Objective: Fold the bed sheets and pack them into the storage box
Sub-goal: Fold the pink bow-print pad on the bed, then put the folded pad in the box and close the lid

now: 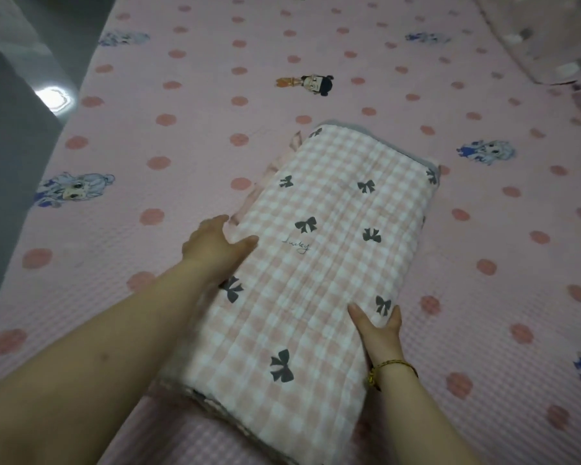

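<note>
Left hand (215,243) is pressed against the left long edge of the folded sheet (332,229). Its thumb is laid out over the top face and its fingers are held fairly straight along the side. Nothing is pinched, though some blur is seen there. Right hand (379,330) is rested on the sheet's right long edge, nearer to the person than the other hand. Its thumb and forefinger are spread straight on the checked top, and the remaining fingers are hidden past the edge. A gold bracelet (394,365) is worn at that wrist.

The folded sheet, checked pink and white with dark bows, is laid as a thick oblong bundle on the bed (182,112). Its length is run away from the person and slanted a little to the right. Grey lining is shown along its far short edge. Stacked layers are seen at its near short edge and along its left side, where pink folds stick out slightly.

The bed's cover, pink with dots and cartoon figures, is spread flat and wide beyond the sheet's far edge and to both sides of it. Well to the left of the sheet, the bed's edge is met by grey floor (10,135). Far beyond the sheet to the right, pale patterned bedding (550,38) is heaped.
</note>
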A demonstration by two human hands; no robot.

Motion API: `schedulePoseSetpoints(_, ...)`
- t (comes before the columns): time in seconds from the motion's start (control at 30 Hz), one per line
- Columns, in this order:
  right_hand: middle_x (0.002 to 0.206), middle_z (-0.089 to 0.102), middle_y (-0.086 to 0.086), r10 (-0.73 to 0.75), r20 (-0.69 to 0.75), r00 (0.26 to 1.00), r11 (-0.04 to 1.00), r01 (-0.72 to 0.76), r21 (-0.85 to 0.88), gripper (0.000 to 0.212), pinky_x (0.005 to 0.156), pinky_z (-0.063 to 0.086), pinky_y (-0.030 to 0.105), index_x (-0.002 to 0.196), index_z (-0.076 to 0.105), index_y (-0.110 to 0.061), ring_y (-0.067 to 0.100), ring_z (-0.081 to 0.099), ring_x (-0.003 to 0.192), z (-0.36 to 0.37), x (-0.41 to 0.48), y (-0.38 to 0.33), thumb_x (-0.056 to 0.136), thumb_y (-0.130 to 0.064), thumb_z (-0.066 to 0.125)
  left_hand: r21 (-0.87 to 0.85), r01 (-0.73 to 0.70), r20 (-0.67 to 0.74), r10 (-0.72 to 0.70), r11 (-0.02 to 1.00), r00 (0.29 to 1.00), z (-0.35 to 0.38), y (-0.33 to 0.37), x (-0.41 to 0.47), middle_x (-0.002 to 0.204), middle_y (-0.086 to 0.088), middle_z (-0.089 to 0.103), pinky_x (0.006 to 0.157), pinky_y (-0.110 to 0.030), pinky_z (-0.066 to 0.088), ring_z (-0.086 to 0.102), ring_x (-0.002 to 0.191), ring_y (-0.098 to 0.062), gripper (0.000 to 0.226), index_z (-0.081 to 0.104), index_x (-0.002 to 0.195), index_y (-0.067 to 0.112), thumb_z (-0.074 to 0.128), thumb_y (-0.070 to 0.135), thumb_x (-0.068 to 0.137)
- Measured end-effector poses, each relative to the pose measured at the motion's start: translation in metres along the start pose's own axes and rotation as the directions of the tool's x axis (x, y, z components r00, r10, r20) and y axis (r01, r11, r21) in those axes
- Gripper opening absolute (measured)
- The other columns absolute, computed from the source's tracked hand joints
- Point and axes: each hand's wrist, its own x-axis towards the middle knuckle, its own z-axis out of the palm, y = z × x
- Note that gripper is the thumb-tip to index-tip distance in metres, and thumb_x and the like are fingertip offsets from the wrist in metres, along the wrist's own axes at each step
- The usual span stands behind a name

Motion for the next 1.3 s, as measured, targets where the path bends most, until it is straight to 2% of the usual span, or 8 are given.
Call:
schedulePoseSetpoints(0.13, 0.153, 0.017, 0.004, -0.033, -0.063, 0.997, 0.998, 0.036, 0.045, 0.094, 0.111, 0.023, 0.037, 0.148, -0.006, -0.021, 0.024, 0.024, 0.139, 0.001, 0.033, -0.016, 0.085, -0.034, 0.062, -0.063, 0.005, 0.095, 0.001, 0.998, 0.996, 0.031, 0.013, 0.047, 0.153, -0.004, 0.02, 0.112, -0.049, 0.022, 0.025, 0.138, -0.03, 0.101, 0.012, 0.148, 0.025, 0.062, 0.065, 0.07)
schedulePoseSetpoints(0.3, 0.155, 0.014, 0.004, -0.057, -0.132, 0.99, 0.998, 0.056, -0.012, 0.104, 0.113, 0.023, 0.039, 0.148, -0.006, -0.019, 0.025, 0.024, 0.139, 0.007, 0.069, -0.023, 0.078, -0.035, 0.069, 0.128, 0.09, 0.105, -0.104, 0.988, 0.989, 0.058, 0.008, 0.064, 0.157, -0.005, 0.006, 0.114, -0.05, 0.014, 0.011, 0.143, -0.028, 0.12, -0.006, 0.149, 0.021, 0.063, 0.07, 0.064)
schedulePoseSetpoints(0.47, 0.153, 0.019, 0.005, -0.082, -0.145, 0.986, 0.996, 0.077, -0.039, 0.106, 0.112, 0.024, 0.037, 0.148, -0.003, -0.015, 0.025, 0.027, 0.138, 0.011, 0.084, -0.021, 0.076, -0.027, 0.074, 0.087, 0.125, 0.085, -0.133, 0.988, 0.988, 0.063, 0.007, 0.071, 0.155, -0.01, 0.015, 0.112, -0.047, 0.023, 0.019, 0.141, -0.031, 0.125, -0.007, 0.148, 0.018, 0.068, 0.067, 0.062)
schedulePoseSetpoints(0.53, 0.149, 0.028, 0.006, -0.097, -0.139, 0.985, 0.995, 0.093, -0.037, 0.099, 0.109, 0.029, 0.037, 0.148, 0.005, -0.016, 0.026, 0.034, 0.133, 0.011, 0.082, -0.021, 0.077, -0.023, 0.073, -0.003, 0.139, 0.116, -0.137, 0.99, 0.984, 0.062, 0.005, 0.072, 0.151, -0.011, 0.027, 0.106, -0.043, 0.032, 0.031, 0.136, -0.031, 0.12, -0.002, 0.149, 0.017, 0.071, 0.061, 0.064)
schedulePoseSetpoints(0.7, 0.135, 0.046, 0.009, -0.159, -0.149, 0.976, 0.987, 0.16, -0.011, 0.08, 0.096, 0.04, 0.034, 0.144, 0.023, -0.016, 0.025, 0.048, 0.117, 0.01, 0.064, -0.023, 0.08, -0.015, 0.07, -0.19, 0.083, 0.135, -0.058, 0.978, 0.989, 0.049, 0.002, 0.063, 0.122, -0.003, 0.06, 0.082, -0.032, 0.043, 0.056, 0.109, -0.024, 0.073, 0.047, 0.128, 0.017, 0.073, 0.05, 0.069)
schedulePoseSetpoints(0.93, 0.118, 0.057, 0.0, -0.293, -0.11, 0.95, 0.955, 0.285, -0.081, 0.064, 0.086, 0.047, 0.031, 0.139, 0.033, -0.024, 0.015, 0.053, 0.092, 0.012, -0.003, -0.02, 0.084, -0.021, 0.066, -0.053, 0.021, -0.109, -0.027, 0.998, 0.994, 0.039, 0.013, -0.037, 0.113, -0.005, 0.063, 0.071, -0.026, 0.037, 0.059, 0.1, -0.026, 0.048, 0.047, 0.127, 0.017, 0.055, 0.044, 0.087)
schedulePoseSetpoints(1.07, 0.107, 0.055, -0.011, -0.398, -0.042, 0.916, 0.909, 0.389, -0.149, 0.065, 0.08, 0.046, 0.026, 0.14, 0.032, -0.03, 0.011, 0.053, 0.087, 0.006, -0.048, -0.033, 0.084, -0.026, 0.065, -0.172, 0.059, -0.25, -0.102, 0.983, 0.963, 0.01, 0.021, -0.101, 0.11, -0.006, 0.065, 0.067, -0.026, 0.034, 0.06, 0.096, -0.027, 0.043, 0.053, 0.122, 0.018, 0.055, 0.043, 0.087)
schedulePoseSetpoints(1.3, 0.116, 0.056, -0.005, -0.522, 0.205, 0.828, 0.83, 0.548, -0.102, 0.066, 0.085, 0.047, 0.03, 0.139, 0.032, -0.025, 0.014, 0.054, 0.091, 0.013, -0.121, -0.07, 0.083, -0.023, 0.066, -0.426, 0.05, -0.448, -0.259, 0.903, 0.856, -0.067, 0.009, -0.188, 0.107, -0.003, 0.066, 0.068, -0.027, 0.037, 0.059, 0.09, -0.026, 0.037, 0.057, 0.115, 0.022, 0.064, 0.039, 0.083)
